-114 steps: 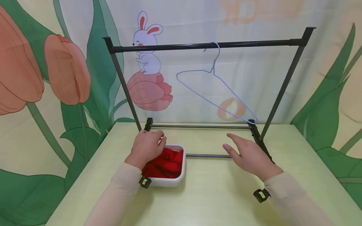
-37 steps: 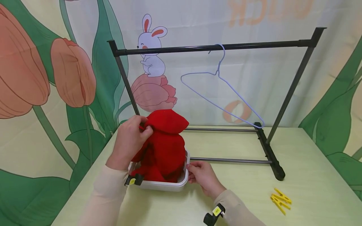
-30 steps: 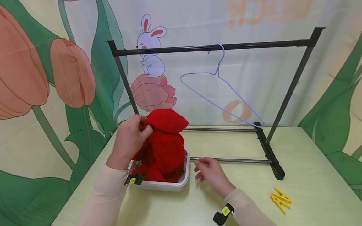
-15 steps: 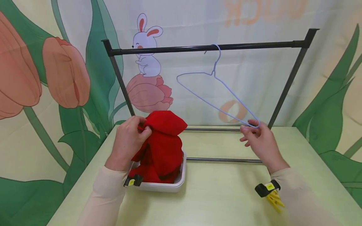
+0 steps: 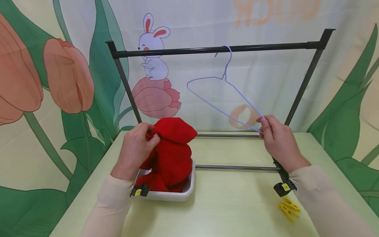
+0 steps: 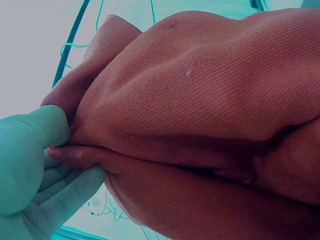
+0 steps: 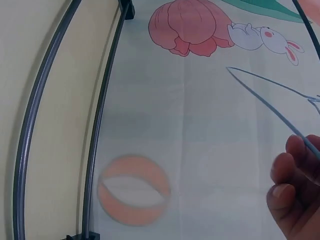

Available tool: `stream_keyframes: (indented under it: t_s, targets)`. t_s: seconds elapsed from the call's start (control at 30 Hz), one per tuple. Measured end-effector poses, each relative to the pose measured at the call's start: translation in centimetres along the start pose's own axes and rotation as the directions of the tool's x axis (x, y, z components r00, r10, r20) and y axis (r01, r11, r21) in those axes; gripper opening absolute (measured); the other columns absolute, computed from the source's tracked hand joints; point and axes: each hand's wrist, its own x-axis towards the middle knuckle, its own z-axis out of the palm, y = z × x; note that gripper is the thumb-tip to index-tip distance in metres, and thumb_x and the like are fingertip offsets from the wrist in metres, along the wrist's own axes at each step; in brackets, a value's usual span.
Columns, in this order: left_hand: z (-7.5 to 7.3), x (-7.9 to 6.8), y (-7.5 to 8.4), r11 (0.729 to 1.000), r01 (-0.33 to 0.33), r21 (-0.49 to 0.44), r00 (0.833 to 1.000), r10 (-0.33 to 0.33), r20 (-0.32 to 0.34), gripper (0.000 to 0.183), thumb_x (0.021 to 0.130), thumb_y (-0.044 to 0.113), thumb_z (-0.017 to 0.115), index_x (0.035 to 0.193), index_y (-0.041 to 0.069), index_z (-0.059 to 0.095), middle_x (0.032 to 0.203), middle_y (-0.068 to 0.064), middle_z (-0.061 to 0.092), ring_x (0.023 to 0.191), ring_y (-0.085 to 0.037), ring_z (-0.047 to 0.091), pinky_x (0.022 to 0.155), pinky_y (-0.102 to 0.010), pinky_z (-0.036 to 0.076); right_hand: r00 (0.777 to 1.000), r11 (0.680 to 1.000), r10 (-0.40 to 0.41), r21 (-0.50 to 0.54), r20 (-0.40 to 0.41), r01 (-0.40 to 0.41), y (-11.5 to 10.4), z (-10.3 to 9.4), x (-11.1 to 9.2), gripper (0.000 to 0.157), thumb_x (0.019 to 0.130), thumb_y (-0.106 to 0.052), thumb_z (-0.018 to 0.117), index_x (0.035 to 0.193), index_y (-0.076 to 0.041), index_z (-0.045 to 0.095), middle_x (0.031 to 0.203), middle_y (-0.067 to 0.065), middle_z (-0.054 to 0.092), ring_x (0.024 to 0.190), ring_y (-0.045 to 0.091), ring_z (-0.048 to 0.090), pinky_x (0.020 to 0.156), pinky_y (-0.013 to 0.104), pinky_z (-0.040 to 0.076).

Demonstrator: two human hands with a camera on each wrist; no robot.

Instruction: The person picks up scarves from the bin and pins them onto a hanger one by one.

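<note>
The left hand (image 5: 134,149) pinches a fold of the red cloth (image 5: 175,161), raised above the white tub (image 5: 177,197) near the counter's (image 5: 225,204) left edge, its lower part resting inside, probably so it doesn't slump back. The right hand (image 5: 279,141) grips the lilac hanger (image 5: 225,75) by its right corner, seemingly to steady it while its hook hangs on the black rack (image 5: 183,51).

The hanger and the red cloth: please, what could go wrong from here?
The hanger hooks over the top bar; pulled at its corner by the right hand, it might catch. The red cloth, pinched at one edge by the left hand, its lower part in the white box, might slip back.
</note>
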Motion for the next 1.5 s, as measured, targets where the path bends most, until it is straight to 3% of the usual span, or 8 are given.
stream_keyframes:
  t_s: [0.2,0.3,0.4,0.5,0.7,0.87,1.2,1.5]
  targets:
    - [0.1,0.0,0.1,1.000,-0.006,-0.004,1.000,0.006,-0.008,0.025,0.092,0.006,0.080,0.114,-0.003,0.072,0.104,-0.021,0.074,0.087,-0.036,0.071,0.081,-0.052,0.067,0.991,0.997,-0.060,-0.055,-0.122,0.054,-0.4,-0.1,0.0,0.023,0.115,-0.013,0.048,0.112,0.001,0.067,0.077,0.012,0.074,0.064,0.022,0.066,0.061,0.018,0.044]
    - [0.1,-0.1,0.1,1.000,-0.004,-0.006,1.000,0.004,-0.009,0.025,0.091,0.006,0.080,0.114,-0.003,0.072,0.104,-0.021,0.074,0.087,-0.036,0.071,0.081,-0.052,0.067,0.984,0.996,-0.083,-0.050,-0.157,0.076,-0.5,-0.5,0.2,0.022,0.114,-0.011,0.050,0.110,0.002,0.067,0.076,0.012,0.074,0.062,0.007,0.065,0.063,0.010,0.042]
    - [0.1,-0.2,0.1,1.000,0.002,-0.011,1.000,-0.002,-0.010,0.026,0.091,0.006,0.081,0.114,-0.003,0.072,0.104,-0.021,0.074,0.088,-0.036,0.071,0.081,-0.052,0.067,0.977,0.995,-0.095,-0.036,-0.193,0.089,-0.9,-1.1,0.4,0.022,0.114,-0.010,0.050,0.109,0.002,0.067,0.074,0.013,0.074,0.064,-0.015,0.054,0.063,0.008,0.039]
    - [0.1,-0.2,0.0,1.000,0.004,-0.016,1.000,-0.004,-0.010,0.027,0.091,0.006,0.081,0.115,-0.002,0.071,0.105,-0.020,0.074,0.088,-0.036,0.071,0.081,-0.052,0.067,0.974,0.996,-0.086,-0.016,-0.211,0.084,-1.3,-1.7,0.4,0.023,0.114,-0.010,0.049,0.110,0.003,0.067,0.075,0.015,0.074,0.065,-0.024,0.045,0.060,0.008,0.039]
    - [0.0,-0.3,0.0,1.000,0.006,-0.021,1.000,-0.007,-0.013,0.026,0.092,0.006,0.080,0.115,-0.002,0.071,0.105,-0.020,0.074,0.088,-0.036,0.071,0.080,-0.052,0.067,0.970,0.997,-0.081,-0.003,-0.227,0.082,-1.9,-2.5,-0.3,0.022,0.114,-0.011,0.050,0.110,0.003,0.067,0.074,0.014,0.072,0.059,-0.019,0.046,0.058,0.007,0.040]
    - [0.0,-0.3,0.1,1.000,0.008,-0.029,1.000,-0.009,-0.016,0.026,0.092,0.005,0.079,0.116,-0.002,0.071,0.106,-0.020,0.074,0.088,-0.036,0.071,0.080,-0.052,0.067,0.973,0.997,-0.076,-0.003,-0.218,0.078,-1.8,-2.5,-2.1,0.019,0.113,-0.008,0.051,0.108,0.003,0.066,0.073,0.012,0.071,0.059,-0.017,0.047,0.058,0.007,0.042]
    - [-0.3,-0.1,0.7,0.998,-0.041,-0.057,0.998,0.038,-0.056,0.026,0.092,0.004,0.079,0.116,-0.001,0.070,0.107,-0.019,0.073,0.090,-0.037,0.072,0.079,-0.053,0.067,0.985,0.996,-0.067,0.051,-0.162,0.076,-0.8,-0.5,-6.4,0.012,0.111,-0.002,0.055,0.106,0.000,0.065,0.072,0.003,0.068,0.056,-0.007,0.050,0.053,0.011,0.044]
    - [-0.6,-0.1,1.1,0.995,-0.063,-0.079,0.995,0.056,-0.084,0.026,0.091,0.003,0.080,0.116,0.000,0.071,0.108,-0.019,0.074,0.092,-0.035,0.074,0.079,-0.053,0.067,0.997,0.996,-0.040,0.081,-0.063,0.045,-1.2,1.4,-8.5,0.009,0.110,0.001,0.056,0.107,-0.003,0.063,0.073,-0.003,0.065,0.057,-0.002,0.051,0.054,0.013,0.046]
